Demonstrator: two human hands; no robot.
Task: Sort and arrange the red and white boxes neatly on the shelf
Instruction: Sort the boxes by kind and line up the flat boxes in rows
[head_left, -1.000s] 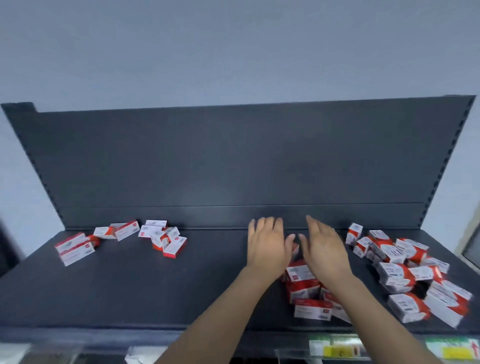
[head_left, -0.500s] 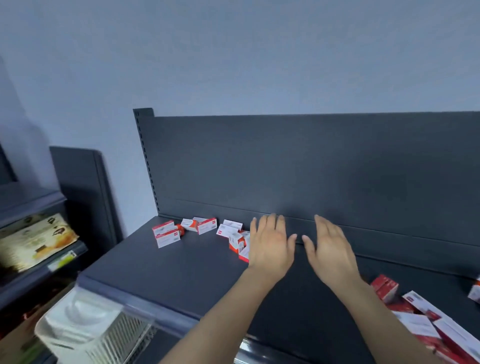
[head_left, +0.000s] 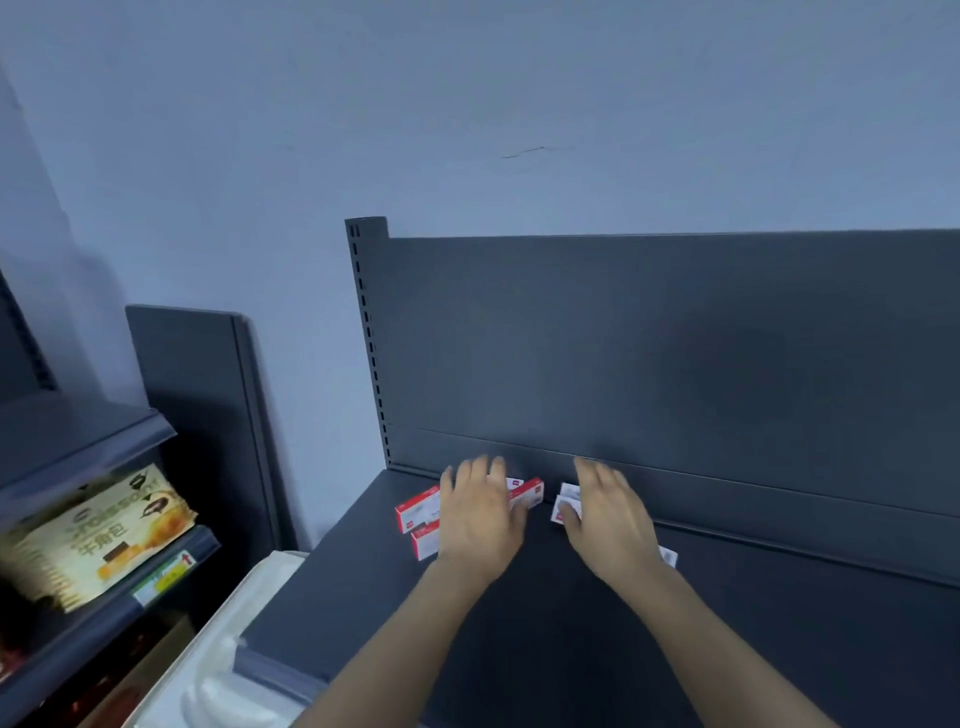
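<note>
Several small red and white boxes lie loose at the far left end of the dark grey shelf (head_left: 545, 639). My left hand (head_left: 480, 512) hovers flat over them with fingers spread, covering part of the group; two boxes (head_left: 415, 512) show at its left and one box (head_left: 530, 492) at its right. My right hand (head_left: 608, 514) is spread over more white boxes (head_left: 565, 501), and a box corner (head_left: 669, 556) shows behind my wrist. Neither hand holds a box. The pile at the shelf's right end is out of view.
The shelf's dark back panel (head_left: 675, 338) rises behind the boxes. To the left stands another shelf unit with yellow snack packets (head_left: 98, 535) and a price strip. A white plastic basket (head_left: 223, 670) sits below the shelf's left front corner.
My view has swung left, from the right-hand pile to the left end of the shelf. Both hands have moved left and now hover over the left group of boxes.
</note>
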